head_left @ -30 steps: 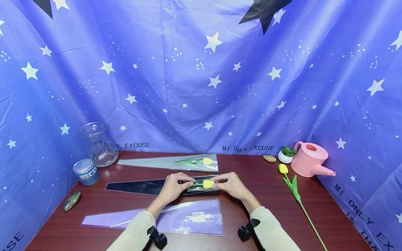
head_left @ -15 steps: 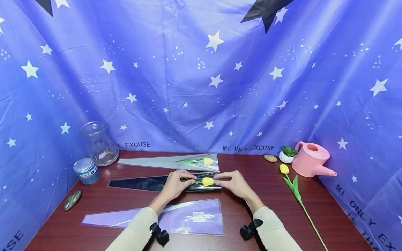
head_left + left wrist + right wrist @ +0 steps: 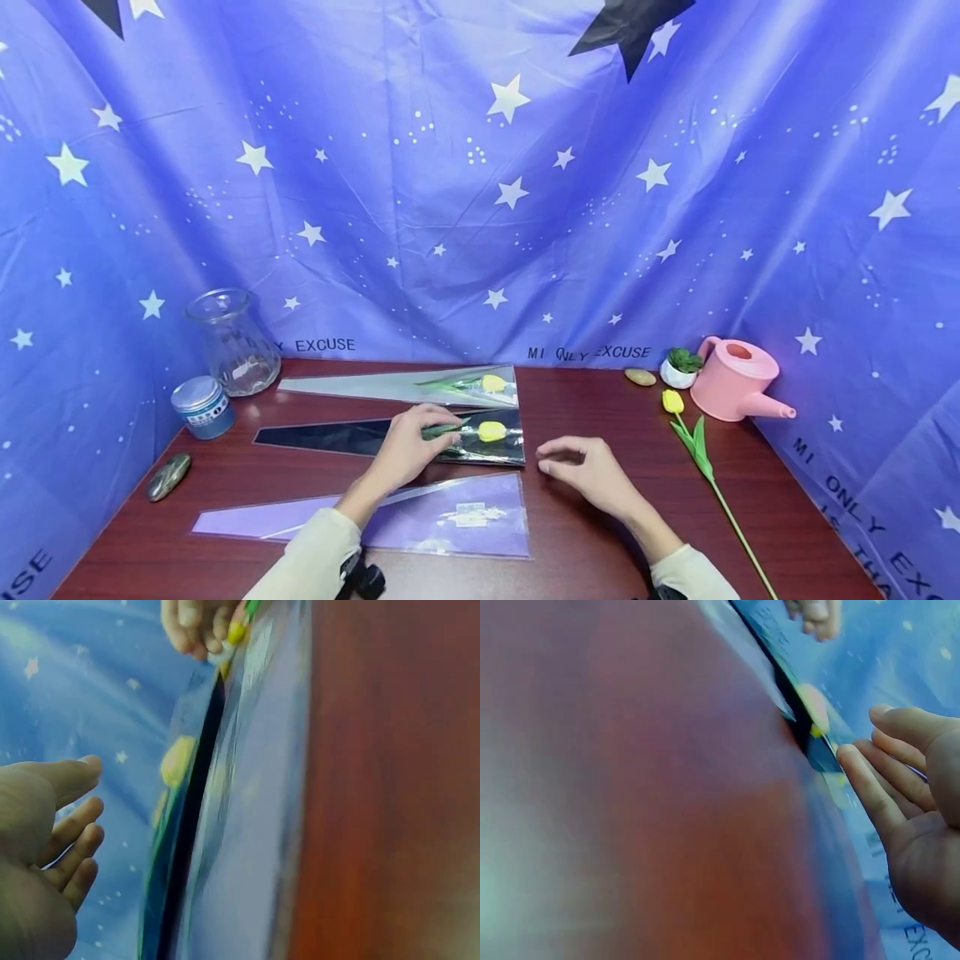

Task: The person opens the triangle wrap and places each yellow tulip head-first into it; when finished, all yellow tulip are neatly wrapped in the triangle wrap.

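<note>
In the head view, a yellow tulip (image 3: pixel 492 431) lies at the wide end of a black wrapping sleeve (image 3: pixel 322 436). My left hand (image 3: pixel 416 437) is over the sleeve's middle, near the tulip's leaves. The left wrist view has that hand's fingers (image 3: pixel 81 825) loosely bent, holding nothing and apart from the sleeve. My right hand (image 3: pixel 588 471) hovers just right of the sleeve's wide end, its fingers (image 3: pixel 877 795) relaxed with nothing between them. Behind lies a grey sleeve (image 3: pixel 360 387) with another yellow tulip (image 3: pixel 492 384) in it. A purple sleeve (image 3: pixel 420 525) lies in front.
A loose yellow tulip (image 3: pixel 697 446) lies at the right, near a pink watering can (image 3: pixel 731 383), a small potted plant (image 3: pixel 680 368) and a pale stone (image 3: pixel 641 377). At the left stand a glass vase (image 3: pixel 243 358) and a blue jar (image 3: pixel 202 408), with a dark stone (image 3: pixel 169 477) in front.
My right hand has let go of the black sleeve's wide end and moved right and nearer. The sleeve's end now lies flatter over the tulip. My left hand has loosened and remains over the sleeve.
</note>
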